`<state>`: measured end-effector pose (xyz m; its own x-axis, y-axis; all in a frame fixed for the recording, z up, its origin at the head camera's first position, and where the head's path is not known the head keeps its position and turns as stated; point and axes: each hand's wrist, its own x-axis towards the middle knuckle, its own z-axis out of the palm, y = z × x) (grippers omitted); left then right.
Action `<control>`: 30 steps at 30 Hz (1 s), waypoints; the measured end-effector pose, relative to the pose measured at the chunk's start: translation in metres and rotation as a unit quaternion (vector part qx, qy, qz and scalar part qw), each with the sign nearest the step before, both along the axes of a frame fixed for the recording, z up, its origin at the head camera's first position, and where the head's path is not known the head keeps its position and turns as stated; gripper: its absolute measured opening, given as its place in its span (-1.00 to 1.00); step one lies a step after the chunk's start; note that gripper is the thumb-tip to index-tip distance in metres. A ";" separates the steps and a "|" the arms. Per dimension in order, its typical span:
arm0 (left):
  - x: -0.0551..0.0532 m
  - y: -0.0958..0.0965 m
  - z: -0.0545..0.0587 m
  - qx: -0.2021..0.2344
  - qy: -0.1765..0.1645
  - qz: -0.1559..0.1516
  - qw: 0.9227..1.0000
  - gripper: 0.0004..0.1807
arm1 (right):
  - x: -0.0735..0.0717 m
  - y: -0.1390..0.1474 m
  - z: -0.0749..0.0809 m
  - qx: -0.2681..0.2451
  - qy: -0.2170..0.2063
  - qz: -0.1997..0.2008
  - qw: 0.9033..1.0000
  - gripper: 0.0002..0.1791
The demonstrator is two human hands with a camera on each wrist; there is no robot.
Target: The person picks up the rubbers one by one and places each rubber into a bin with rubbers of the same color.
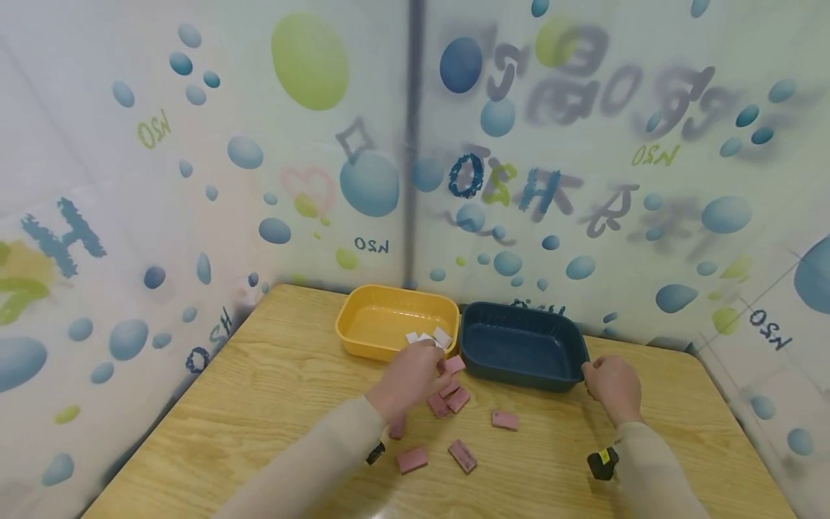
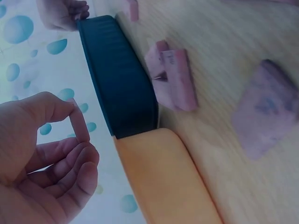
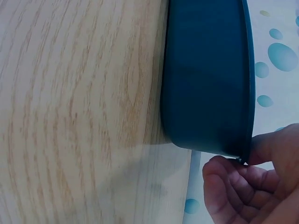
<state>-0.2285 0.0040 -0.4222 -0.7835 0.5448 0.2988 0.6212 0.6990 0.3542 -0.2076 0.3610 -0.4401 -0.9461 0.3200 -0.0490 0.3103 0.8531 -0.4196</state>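
Between thumb and fingertips, my left hand (image 1: 410,378) pinches a small pink block (image 2: 79,122), seen edge-on in the left wrist view. This hand is over the front right edge of the yellow tub (image 1: 363,344), where several white pieces (image 1: 443,336) show inside. My right hand (image 1: 614,388) grips the right end of the dark blue tub (image 1: 519,376); in the right wrist view thumb and fingers pinch its rim (image 3: 243,156). The blue tub's inside shows nothing in it. Several pink blocks (image 1: 458,399) lie bunched on the table just right of my left hand.
More pink blocks lie scattered on the wooden table (image 1: 272,389) nearer to me, among them one lone block (image 1: 504,419) in front of the blue tub. The tubs stand side by side by the back edge. A printed curtain (image 1: 311,166) hangs behind the table.
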 end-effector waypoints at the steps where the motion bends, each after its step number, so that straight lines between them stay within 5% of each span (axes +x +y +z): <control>1: -0.001 0.003 0.001 0.001 0.001 -0.003 1.000 -0.81 | 0.000 -0.001 0.000 0.003 0.000 -0.002 1.000 -0.63; 11: -0.013 0.033 0.006 -0.018 0.000 -0.001 1.000 -0.73 | 0.002 -0.007 -0.001 0.010 0.006 -0.020 1.000 -0.59; 30: -0.026 0.062 -0.018 -0.026 0.057 0.016 0.998 -0.84 | 0.003 -0.007 0.000 0.007 0.002 -0.023 1.000 -0.55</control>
<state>-0.2550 0.0662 -0.4402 -0.7627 0.5378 0.3593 0.6331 0.7344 0.2446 -0.2044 0.3543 -0.4398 -0.9307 0.3637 -0.0396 0.3472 0.8438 -0.4091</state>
